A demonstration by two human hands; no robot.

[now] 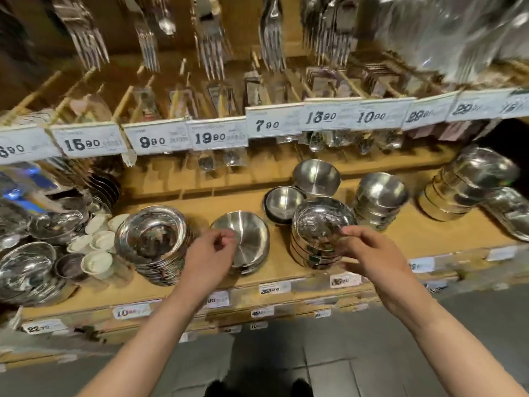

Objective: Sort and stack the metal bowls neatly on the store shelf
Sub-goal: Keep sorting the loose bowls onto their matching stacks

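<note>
Metal bowls point(320, 233) — polished steel, round, nested stack; right hand point(369, 253) pinches its near rim. Shallow brushed-steel dish point(246, 239) just beyond left hand point(209, 256), fingers loosely curled — empty.

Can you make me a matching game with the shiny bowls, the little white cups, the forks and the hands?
Things:
1. right hand
2. white cups
3. forks
4. left hand

Places:
A. hanging above the price tags
B. at the stack of shiny bowls
C. in front of the brushed metal bowl
D. left of the wide stacked metal plates

Pairs: 1-B, 2-D, 3-A, 4-C
</note>
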